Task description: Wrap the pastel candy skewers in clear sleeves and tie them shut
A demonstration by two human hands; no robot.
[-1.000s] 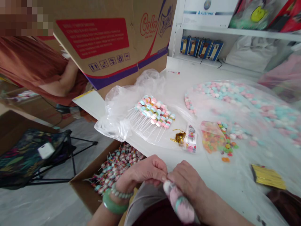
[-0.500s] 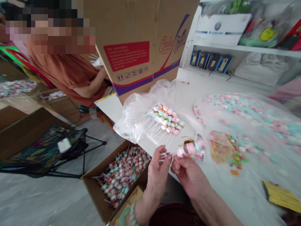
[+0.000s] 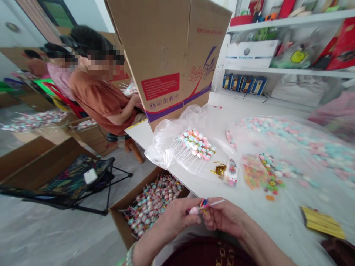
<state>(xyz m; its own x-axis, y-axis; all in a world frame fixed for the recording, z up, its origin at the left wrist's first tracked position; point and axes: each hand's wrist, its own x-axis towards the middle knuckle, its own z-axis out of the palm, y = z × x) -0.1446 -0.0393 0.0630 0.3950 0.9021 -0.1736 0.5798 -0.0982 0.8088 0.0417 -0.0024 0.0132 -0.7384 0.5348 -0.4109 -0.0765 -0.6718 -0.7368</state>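
Close to my body, at the table's near edge, a marshmallow skewer (image 3: 194, 210) is held between both hands. My left hand (image 3: 177, 213) is closed around its marshmallow end and covers most of it. My right hand (image 3: 226, 217) pinches at the base of the marshmallows, where bunched wrapper and a bit of gold tie show. The white stick (image 3: 216, 203) points out to the right. On the table ahead lie gold twist ties (image 3: 220, 169), a stack of printed wrappers (image 3: 232, 171) and a row of marshmallow skewers (image 3: 197, 143) on clear plastic.
A carton of wrapped skewers (image 3: 155, 203) stands below left. Loose marshmallows (image 3: 280, 129) and a bag of gummy candies (image 3: 253, 171) lie to the right, near a yellow bundle (image 3: 323, 222). A tall cardboard box (image 3: 177, 48) stands behind; a co-worker (image 3: 102, 92) sits beyond it.
Both hands have come down toward my body. The skewer has turned round: its marshmallows now lie in my left hand and its stick points right. The view has shifted.
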